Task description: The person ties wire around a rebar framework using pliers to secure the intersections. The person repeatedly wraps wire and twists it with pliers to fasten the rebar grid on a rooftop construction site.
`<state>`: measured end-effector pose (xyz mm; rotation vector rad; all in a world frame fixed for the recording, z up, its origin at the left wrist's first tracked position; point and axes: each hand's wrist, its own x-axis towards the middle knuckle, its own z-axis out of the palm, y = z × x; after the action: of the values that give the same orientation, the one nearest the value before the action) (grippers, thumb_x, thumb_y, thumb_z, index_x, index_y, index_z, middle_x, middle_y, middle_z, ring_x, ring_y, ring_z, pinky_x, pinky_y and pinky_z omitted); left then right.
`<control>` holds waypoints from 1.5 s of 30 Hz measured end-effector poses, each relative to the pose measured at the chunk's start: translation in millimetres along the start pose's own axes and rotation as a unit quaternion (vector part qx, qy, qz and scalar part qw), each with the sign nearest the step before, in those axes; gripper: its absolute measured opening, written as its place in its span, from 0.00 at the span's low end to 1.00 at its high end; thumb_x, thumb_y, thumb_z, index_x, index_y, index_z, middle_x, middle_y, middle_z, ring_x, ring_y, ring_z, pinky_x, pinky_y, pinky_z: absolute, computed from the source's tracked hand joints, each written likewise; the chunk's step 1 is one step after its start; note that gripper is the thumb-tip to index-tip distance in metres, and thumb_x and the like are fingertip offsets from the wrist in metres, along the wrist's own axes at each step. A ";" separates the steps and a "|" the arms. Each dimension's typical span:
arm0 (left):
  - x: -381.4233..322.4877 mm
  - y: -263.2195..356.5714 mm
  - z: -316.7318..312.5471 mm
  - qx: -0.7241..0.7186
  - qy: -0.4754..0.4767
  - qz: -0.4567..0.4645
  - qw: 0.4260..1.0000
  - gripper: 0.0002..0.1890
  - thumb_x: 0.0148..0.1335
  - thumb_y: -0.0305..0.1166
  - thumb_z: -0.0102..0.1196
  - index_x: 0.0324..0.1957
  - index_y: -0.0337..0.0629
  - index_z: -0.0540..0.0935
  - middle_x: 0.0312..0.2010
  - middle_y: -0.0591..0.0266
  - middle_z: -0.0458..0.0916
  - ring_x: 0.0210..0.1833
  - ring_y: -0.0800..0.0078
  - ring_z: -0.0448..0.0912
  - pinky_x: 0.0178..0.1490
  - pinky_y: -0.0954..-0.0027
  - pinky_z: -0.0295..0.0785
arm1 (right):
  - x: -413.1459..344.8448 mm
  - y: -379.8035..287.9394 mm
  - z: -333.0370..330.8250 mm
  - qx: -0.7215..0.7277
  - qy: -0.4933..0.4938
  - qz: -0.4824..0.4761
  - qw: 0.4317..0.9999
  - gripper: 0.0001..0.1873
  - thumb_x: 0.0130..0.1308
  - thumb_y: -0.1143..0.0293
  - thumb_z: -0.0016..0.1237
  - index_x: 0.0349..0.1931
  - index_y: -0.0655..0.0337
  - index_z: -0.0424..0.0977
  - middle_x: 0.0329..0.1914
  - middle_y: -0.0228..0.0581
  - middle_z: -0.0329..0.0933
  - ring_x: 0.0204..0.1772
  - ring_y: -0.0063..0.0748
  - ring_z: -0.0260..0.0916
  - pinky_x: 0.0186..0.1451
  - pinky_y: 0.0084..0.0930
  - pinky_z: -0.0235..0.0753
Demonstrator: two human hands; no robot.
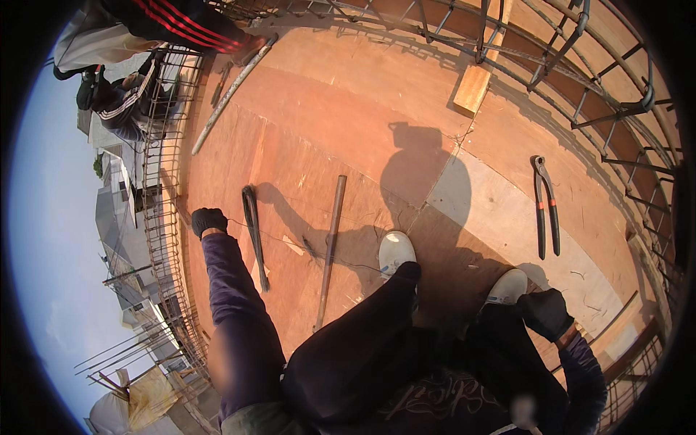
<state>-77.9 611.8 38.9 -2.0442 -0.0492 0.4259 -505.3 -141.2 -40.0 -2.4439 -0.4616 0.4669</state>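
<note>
My left hand (209, 219), in a black glove, is closed on one end of a thin wire (272, 237) that runs right across the plywood towards my shoe. My right hand (546, 314), gloved too, is a fist beside my right shoe; whether it holds anything is hidden. Between my left hand and a metal pipe (332, 244) lies a folded bundle of black tie wire (253, 234). Nippers with black and orange handles (546, 212) lie on the plywood at the right.
Rebar cages (587, 81) curve along the top and right, and another (163, 228) along the left edge. A timber block (474, 89) and a long pale pipe (234, 95) lie on the plywood deck (326, 109). Two people (122, 103) are at the upper left.
</note>
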 end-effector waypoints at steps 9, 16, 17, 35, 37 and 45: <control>-86.1 154.4 -39.4 -0.821 0.000 -0.231 0.523 0.30 0.66 0.37 0.65 0.66 0.35 0.72 0.47 0.46 0.83 0.49 0.58 0.83 0.52 0.57 0.77 | 33.8 15.7 -3.9 0.031 0.029 0.075 0.996 0.03 0.60 0.67 0.60 0.34 0.49 0.84 0.31 0.34 0.83 0.34 0.40 0.83 0.35 0.37 0.80; -215.5 248.6 -157.6 -0.582 0.231 0.256 0.737 0.25 0.65 0.35 0.64 0.64 0.43 0.78 0.60 0.50 0.78 0.65 0.48 0.74 0.68 0.51 0.69 | 44.3 28.8 -6.3 0.095 0.026 0.112 0.989 0.03 0.65 0.69 0.58 0.36 0.54 0.84 0.35 0.37 0.84 0.37 0.45 0.83 0.39 0.36 0.82; -217.1 254.4 -166.3 -0.576 0.200 0.291 0.737 0.24 0.65 0.35 0.63 0.63 0.45 0.79 0.59 0.51 0.78 0.65 0.49 0.74 0.68 0.51 0.68 | 45.3 29.7 -9.1 0.112 0.041 0.097 0.988 0.03 0.66 0.69 0.57 0.36 0.54 0.84 0.35 0.37 0.84 0.37 0.46 0.83 0.39 0.36 0.82; -229.8 220.8 -175.8 -0.360 0.128 0.690 0.614 0.22 0.65 0.26 0.55 0.61 0.54 0.80 0.39 0.63 0.81 0.46 0.61 0.83 0.50 0.58 0.81 | 34.0 76.9 -60.7 -0.117 0.101 0.075 0.985 0.06 0.54 0.70 0.62 0.32 0.49 0.81 0.23 0.35 0.76 0.25 0.42 0.76 0.29 0.38 0.73; -233.8 217.5 -179.4 -0.375 0.140 0.690 0.603 0.24 0.66 0.27 0.54 0.64 0.54 0.78 0.38 0.62 0.80 0.42 0.61 0.84 0.44 0.58 0.81 | 38.0 85.1 -65.5 -0.117 0.095 0.080 0.985 0.06 0.55 0.69 0.62 0.32 0.49 0.80 0.22 0.35 0.75 0.25 0.42 0.76 0.28 0.38 0.73; -218.3 221.8 -196.3 -0.353 0.054 0.519 0.777 0.23 0.67 0.34 0.56 0.65 0.59 0.73 0.35 0.55 0.83 0.33 0.51 0.87 0.35 0.51 0.81 | 41.4 83.7 -52.8 -0.084 0.111 0.084 0.987 0.09 0.54 0.71 0.64 0.35 0.52 0.79 0.22 0.39 0.74 0.24 0.46 0.75 0.28 0.40 0.73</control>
<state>-251.6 290.5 -5.7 -2.6819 1.2190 1.0820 -428.4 -213.1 -60.7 -2.6721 -0.2078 0.2277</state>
